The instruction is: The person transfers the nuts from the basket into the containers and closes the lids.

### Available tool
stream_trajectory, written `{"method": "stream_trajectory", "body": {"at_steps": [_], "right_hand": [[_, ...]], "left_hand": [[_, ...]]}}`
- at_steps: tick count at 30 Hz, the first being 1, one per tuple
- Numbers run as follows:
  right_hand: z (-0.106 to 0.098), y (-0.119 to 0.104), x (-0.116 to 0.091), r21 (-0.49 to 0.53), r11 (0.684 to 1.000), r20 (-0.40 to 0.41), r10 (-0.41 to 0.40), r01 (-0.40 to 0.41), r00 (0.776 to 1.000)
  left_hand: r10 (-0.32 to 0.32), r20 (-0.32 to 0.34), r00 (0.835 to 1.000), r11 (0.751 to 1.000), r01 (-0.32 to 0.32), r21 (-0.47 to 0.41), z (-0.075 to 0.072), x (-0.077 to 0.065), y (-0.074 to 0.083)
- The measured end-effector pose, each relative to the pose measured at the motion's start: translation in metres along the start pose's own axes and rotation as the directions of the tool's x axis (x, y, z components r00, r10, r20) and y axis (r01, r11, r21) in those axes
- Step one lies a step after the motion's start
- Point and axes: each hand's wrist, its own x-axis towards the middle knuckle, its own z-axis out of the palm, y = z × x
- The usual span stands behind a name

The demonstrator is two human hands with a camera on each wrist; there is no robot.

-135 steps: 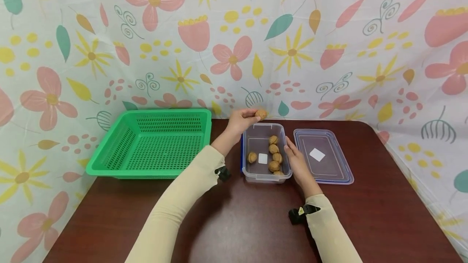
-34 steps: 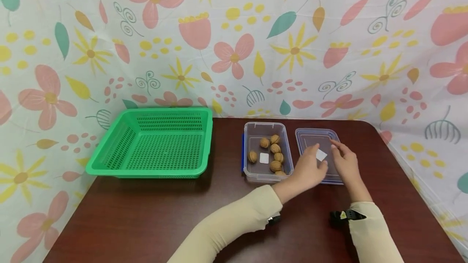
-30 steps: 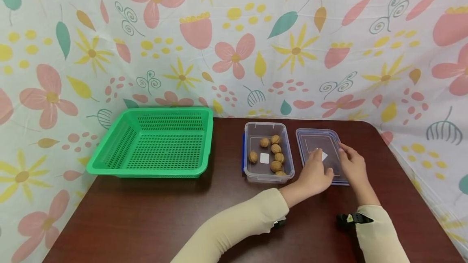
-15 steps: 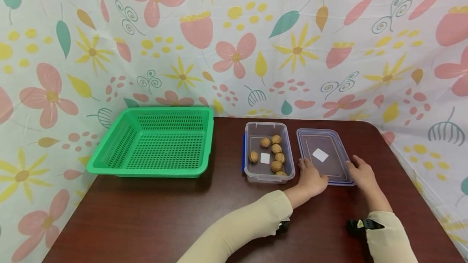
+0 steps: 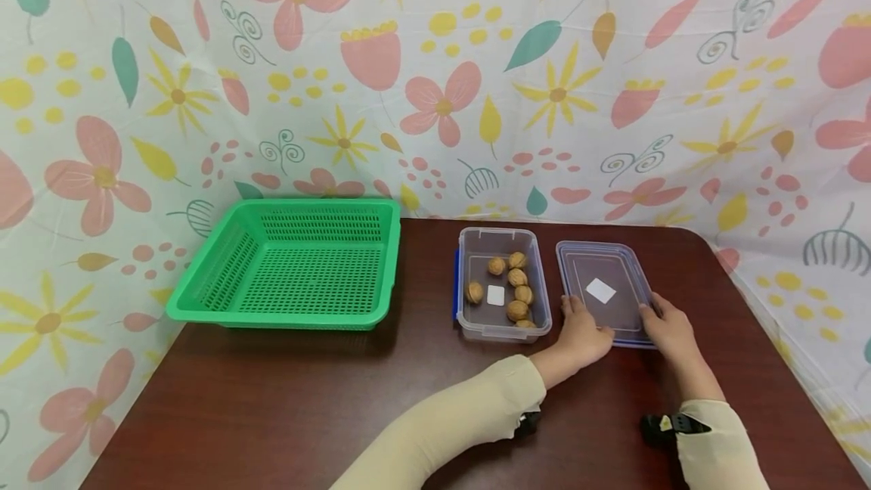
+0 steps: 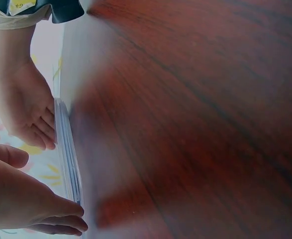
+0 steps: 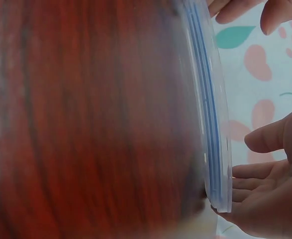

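Note:
A clear plastic lid (image 5: 629, 314) with blue lines round its rim and a white square lies flat on the table. My left hand (image 5: 581, 333) is at its left edge near the front corner, fingers against the side. My right hand (image 5: 672, 330) is at the right edge. In the right wrist view, the right hand (image 7: 272, 191) touches the lid's rim (image 7: 213, 119) with its fingers, thumb raised apart. The left wrist view has my left hand (image 6: 31, 204) beside the lid's end, thumb lifted. Left of the lid, a clear container (image 5: 479, 316) holds several walnuts (image 5: 517, 278).
A green slotted basket (image 5: 313, 278) stands on the left of the dark wooden table (image 5: 272, 414). Behind the table hangs a flower-patterned cloth (image 5: 435, 36). A blue clip flap (image 5: 457, 286) hangs at the container's left side.
My left hand has put a walnut in the container and moved right to the lid. The right hand has left the container's side for the lid's right edge. The lid stays in place.

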Motion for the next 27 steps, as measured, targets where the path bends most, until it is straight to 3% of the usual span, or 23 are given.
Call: {"method": "stream_trajectory", "body": {"at_steps": [5, 15, 27], "right_hand": [[-0.004, -0.004, -0.002, 0.066, 0.997, -0.013, 0.026, -0.025, 1.0], [-0.016, -0.017, -0.004, 0.153, 0.988, -0.04, 0.043, -0.036, 0.998], [-0.019, -0.051, -0.001, 0.235, 0.971, -0.092, -0.027, 0.049, 0.995]], "left_hand": [[0.033, 0.005, 0.999, 0.999, -0.033, -0.008, 0.0, -0.001, 0.001], [0.162, -0.031, 0.986, 0.985, -0.16, 0.058, -0.006, -0.004, 0.014], [0.24, -0.099, 0.966, 0.971, -0.238, 0.035, -0.041, -0.009, 0.032]]}}
